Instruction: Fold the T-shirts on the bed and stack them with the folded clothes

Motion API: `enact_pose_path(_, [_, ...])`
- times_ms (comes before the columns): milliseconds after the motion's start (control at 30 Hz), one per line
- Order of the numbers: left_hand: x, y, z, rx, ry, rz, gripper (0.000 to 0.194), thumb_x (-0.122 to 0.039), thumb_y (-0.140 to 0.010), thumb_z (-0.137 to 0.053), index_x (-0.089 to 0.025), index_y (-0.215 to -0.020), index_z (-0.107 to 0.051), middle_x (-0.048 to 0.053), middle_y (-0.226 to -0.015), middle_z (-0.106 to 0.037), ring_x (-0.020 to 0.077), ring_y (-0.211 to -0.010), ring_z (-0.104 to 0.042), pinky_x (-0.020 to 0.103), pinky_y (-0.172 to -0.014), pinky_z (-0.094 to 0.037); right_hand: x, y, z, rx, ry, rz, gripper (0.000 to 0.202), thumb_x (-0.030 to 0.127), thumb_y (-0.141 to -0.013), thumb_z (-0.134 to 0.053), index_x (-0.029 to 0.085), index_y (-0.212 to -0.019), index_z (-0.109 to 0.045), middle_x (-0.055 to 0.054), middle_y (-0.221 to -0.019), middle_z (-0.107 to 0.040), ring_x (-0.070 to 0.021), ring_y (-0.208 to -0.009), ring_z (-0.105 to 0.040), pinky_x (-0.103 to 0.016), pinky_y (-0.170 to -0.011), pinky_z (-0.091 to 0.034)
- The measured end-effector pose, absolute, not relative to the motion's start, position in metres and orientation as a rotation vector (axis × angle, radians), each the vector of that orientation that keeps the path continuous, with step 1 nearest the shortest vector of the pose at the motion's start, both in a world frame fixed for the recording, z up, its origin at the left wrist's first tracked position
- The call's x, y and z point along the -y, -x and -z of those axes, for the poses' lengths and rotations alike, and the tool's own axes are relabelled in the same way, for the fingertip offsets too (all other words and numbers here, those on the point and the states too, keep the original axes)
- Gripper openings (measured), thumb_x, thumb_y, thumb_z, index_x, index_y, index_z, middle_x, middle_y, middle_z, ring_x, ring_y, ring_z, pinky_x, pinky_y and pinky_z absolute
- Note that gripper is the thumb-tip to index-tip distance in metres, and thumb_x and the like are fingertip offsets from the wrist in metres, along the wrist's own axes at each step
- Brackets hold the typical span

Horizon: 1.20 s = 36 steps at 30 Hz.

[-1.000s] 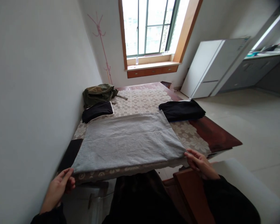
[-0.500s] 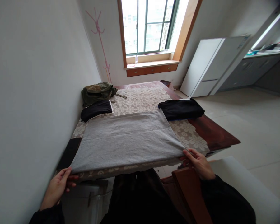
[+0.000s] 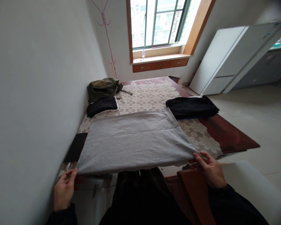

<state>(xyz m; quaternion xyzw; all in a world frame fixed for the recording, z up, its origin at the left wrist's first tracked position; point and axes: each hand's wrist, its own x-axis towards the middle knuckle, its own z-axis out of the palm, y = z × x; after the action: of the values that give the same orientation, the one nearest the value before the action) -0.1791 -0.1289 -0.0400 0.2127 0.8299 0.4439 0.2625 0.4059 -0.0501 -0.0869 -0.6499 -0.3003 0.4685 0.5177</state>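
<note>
While I run this rig from afar, the left hand (image 3: 64, 189) and right hand (image 3: 212, 171) each pinch a near corner of grey cloth (image 3: 133, 142) stretched between them. Uneven pulling could skew it, I judge. It looks matte, soft: a faintly creased rectangle over flower-patterned tablecloth (image 3: 209, 142).

Left hand (image 3: 63, 193) and right hand (image 3: 212, 171) are well apart; each has fingers (image 3: 208, 155) pinched against the thumb (image 3: 73, 176); both wrists (image 3: 62, 206) lie behind the fingers.
</note>
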Motion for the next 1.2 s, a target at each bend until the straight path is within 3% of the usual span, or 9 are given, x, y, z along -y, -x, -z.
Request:
enact_pose_path(233, [0.129, 0.179, 0.048, -2.187, -0.558, -1.315, 0.054, -0.057, -0.048, -0.083, -0.025, -0.082, -0.055, -0.001, -0.055, -0.067, 0.0278, -0.054, -0.069, 0.034, -0.046, -0.051, 0.048, -0.404, 0.090, 0.661, 1.572, -1.080, 0.070, 0.053, -0.053, -0.098, 0.023, -0.101, -0.057, -0.001, -0.063, -0.074, -0.0258, -0.050, -0.071, -0.029, -0.040, -0.055])
enact_pose_path(400, [0.127, 0.174, 0.055, -2.183, -0.477, -1.508, 0.058, -0.055, -0.049, -0.084, -0.024, -0.088, -0.053, -0.005, -0.056, -0.063, 0.0224, -0.048, -0.063, 0.034, -0.049, -0.050, 0.043, -0.404, 0.089, 0.598, 1.566, -0.984, 0.071, 0.053, -0.049, -0.098, 0.022, -0.101, -0.060, -0.002, -0.060, -0.072, -0.0241, -0.045, -0.067, -0.029, -0.039, -0.053])
enact_pose_path(633, [0.153, 0.142, 0.051, -2.536, -0.770, -1.662, 0.042, -0.059, -0.071, -0.077, -0.022, -0.077, -0.057, -0.005, -0.059, -0.054, 0.0145, -0.054, -0.051, 0.026, -0.052, -0.041, 0.072, -0.362, 0.091, 0.669, 1.435, -0.513, 0.047, 0.053, -0.070, -0.090, 0.021, -0.092, -0.063, 0.008, -0.050, -0.054, -0.0094, -0.039, -0.042, -0.021, -0.037, -0.033])
enact_pose_path(767, [0.157, 0.076, 0.060, -1.962, -0.825, -1.474, 0.055, -0.068, -0.084, -0.063, -0.023, -0.058, -0.044, -0.006, -0.048, -0.037, 0.0102, -0.044, -0.034, 0.024, -0.044, -0.031, 0.102, -0.277, 0.103, 0.821, 1.360, -1.078, 0.043, 0.059, -0.080, -0.080, 0.022, -0.093, -0.062, 0.009, -0.048, -0.046, -0.0085, -0.039, -0.036, -0.020, -0.037, -0.026])
enact_pose_path(833, [0.151, 0.039, 0.068, -1.749, -0.813, -1.331, 0.057, -0.072, -0.085, -0.060, -0.022, -0.060, -0.052, -0.007, -0.046, -0.036, 0.0091, -0.041, -0.032, 0.023, -0.040, -0.027, 0.111, -0.230, 0.105, 0.919, 1.326, -1.351, 0.048, 0.066, -0.079, -0.077, 0.021, -0.084, -0.063, 0.008, -0.048, -0.044, -0.0090, -0.040, -0.037, -0.021, -0.038, -0.028])
enact_pose_path(933, [0.143, -0.001, 0.073, -1.588, -0.920, -1.255, 0.050, -0.067, -0.086, -0.066, -0.019, -0.073, -0.066, 0.000, -0.058, -0.058, 0.0112, -0.049, -0.050, 0.022, -0.045, -0.039, 0.120, -0.179, 0.098, 1.062, 1.161, -1.556, 0.044, 0.063, -0.084, -0.074, 0.020, -0.087, -0.066, 0.001, -0.062, -0.059, -0.0123, -0.051, -0.051, -0.023, -0.044, -0.039])
enact_pose_path(1033, [0.143, -0.014, 0.071, -1.453, -0.941, -1.306, 0.045, -0.063, -0.090, -0.065, -0.020, -0.101, -0.071, 0.005, -0.084, -0.072, 0.0140, -0.059, -0.061, 0.024, -0.050, -0.048, 0.125, -0.160, 0.090, 1.133, 0.953, -1.622, 0.041, 0.057, -0.090, -0.072, 0.023, -0.113, -0.068, -0.008, -0.099, -0.073, -0.0213, -0.084, -0.069, -0.032, -0.067, -0.057])
enact_pose_path(1133, [0.147, -0.013, 0.067, -1.374, -0.900, -1.324, 0.049, -0.059, -0.091, -0.066, -0.023, -0.124, -0.066, 0.009, -0.106, -0.075, 0.0154, -0.067, -0.066, 0.024, -0.052, -0.051, 0.129, -0.163, 0.089, 1.155, 0.901, -1.595, 0.047, 0.051, -0.094, -0.070, 0.028, -0.133, -0.063, -0.011, -0.125, -0.069, -0.0274, -0.112, -0.067, -0.043, -0.095, -0.057])
enact_pose_path(1200, [0.150, -0.013, 0.065, -1.340, -0.885, -1.294, 0.052, -0.056, -0.092, -0.067, -0.024, -0.132, -0.063, 0.012, -0.119, -0.073, 0.0169, -0.074, -0.068, 0.024, -0.054, -0.053, 0.132, -0.169, 0.091, 1.170, 0.910, -1.597, 0.049, 0.050, -0.095, -0.068, 0.031, -0.139, -0.060, -0.011, -0.134, -0.066, -0.0294, -0.120, -0.064, -0.046, -0.101, -0.055])
